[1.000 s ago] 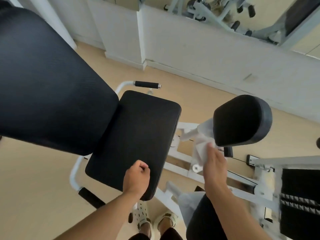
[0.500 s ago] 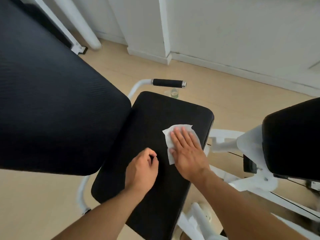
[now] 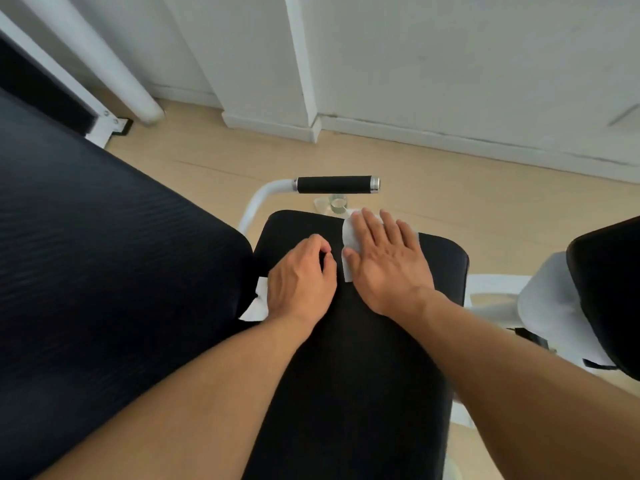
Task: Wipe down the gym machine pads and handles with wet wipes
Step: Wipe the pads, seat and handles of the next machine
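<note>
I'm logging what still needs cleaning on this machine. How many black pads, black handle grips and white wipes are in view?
Black pads: 3, the large back pad, the seat pad and the pad at the right edge
Black handle grips: 1
White wipes: 2, one under the right hand, one beside the left hand
Total: 6
</note>
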Available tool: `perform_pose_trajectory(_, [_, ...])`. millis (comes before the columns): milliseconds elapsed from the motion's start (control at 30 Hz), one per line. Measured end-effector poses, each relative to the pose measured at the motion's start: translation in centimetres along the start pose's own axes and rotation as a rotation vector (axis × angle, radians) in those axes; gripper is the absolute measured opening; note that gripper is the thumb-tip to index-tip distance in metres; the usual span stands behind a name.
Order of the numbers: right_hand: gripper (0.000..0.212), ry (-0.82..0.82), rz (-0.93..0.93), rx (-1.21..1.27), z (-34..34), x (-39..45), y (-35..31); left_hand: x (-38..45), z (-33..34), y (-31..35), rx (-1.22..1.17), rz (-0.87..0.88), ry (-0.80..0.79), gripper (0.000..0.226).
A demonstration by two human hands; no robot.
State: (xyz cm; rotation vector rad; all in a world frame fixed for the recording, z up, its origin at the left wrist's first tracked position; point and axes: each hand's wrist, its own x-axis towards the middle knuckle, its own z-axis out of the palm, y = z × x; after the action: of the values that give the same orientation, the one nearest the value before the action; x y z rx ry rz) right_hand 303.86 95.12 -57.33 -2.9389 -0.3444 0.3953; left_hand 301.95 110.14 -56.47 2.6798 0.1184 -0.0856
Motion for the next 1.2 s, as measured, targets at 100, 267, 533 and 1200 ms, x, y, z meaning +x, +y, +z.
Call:
perform_pose_trajectory(100, [0.056,0.049,0.057,-0.002,-0.2,0.7,-0.7,2.3,0.4,-1.0,0.002,0.039,0.041,0.008])
perform_pose_trajectory(267, [0.047,0.043,0.149,-0.006,-0.2,2.4,-1.5,3.5,2.0,-1.9,0.003,0.037,0.139,0.013])
perform_pose_trajectory(533, [0.043,0.091,0.243,0.108,-0.6,4.5,-2.2,5.8,2.4,-1.3,-0.083,-0.292,0.233,0.017])
perform_pose_trajectory(1200, [0.037,-0.288,-0.286,-0.067,-1.5,19.3,-0.1,6.4,2.6,-1.3,0.046,-0.293,0.269,0.016])
